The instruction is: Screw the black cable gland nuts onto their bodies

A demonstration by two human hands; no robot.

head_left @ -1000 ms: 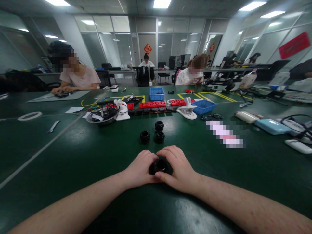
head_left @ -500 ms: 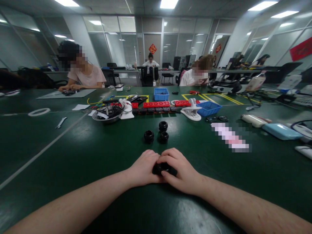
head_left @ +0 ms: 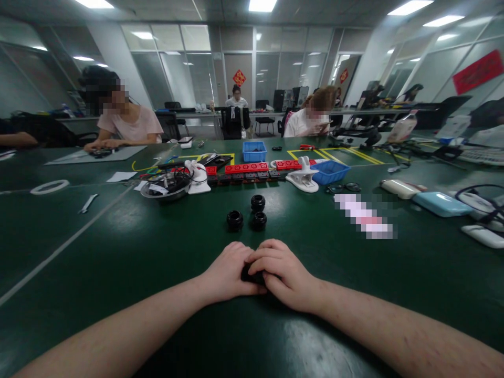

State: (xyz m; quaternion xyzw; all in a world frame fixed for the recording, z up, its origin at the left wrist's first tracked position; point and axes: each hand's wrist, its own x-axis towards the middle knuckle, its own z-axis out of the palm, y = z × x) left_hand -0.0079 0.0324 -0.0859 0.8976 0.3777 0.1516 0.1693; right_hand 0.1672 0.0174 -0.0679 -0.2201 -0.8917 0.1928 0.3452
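Observation:
Low over the green table [head_left: 189, 336], my left hand [head_left: 227, 273] curls round a black ring-shaped part [head_left: 251, 274]. From the other side my right hand [head_left: 286, 275] closes over the same part, with its fingers across the top. Most of the part is hidden by my fingers. Just beyond my hands stand three glossy black, grooved rings with open centres: a left one [head_left: 234, 221], a right one [head_left: 259, 220] and a far one [head_left: 258, 203].
Farther back lie a metal bowl of cables [head_left: 165, 195], red socket strips [head_left: 247, 168], a white clip stand [head_left: 303, 178] and two blue bins, one at centre [head_left: 254, 152], another at right [head_left: 331, 173]. A wrench [head_left: 87, 203] lies left. Several people sit around.
My right fingers have shifted further over the black part, covering its opening. The whole view has moved slightly, so the table things appear a little further left.

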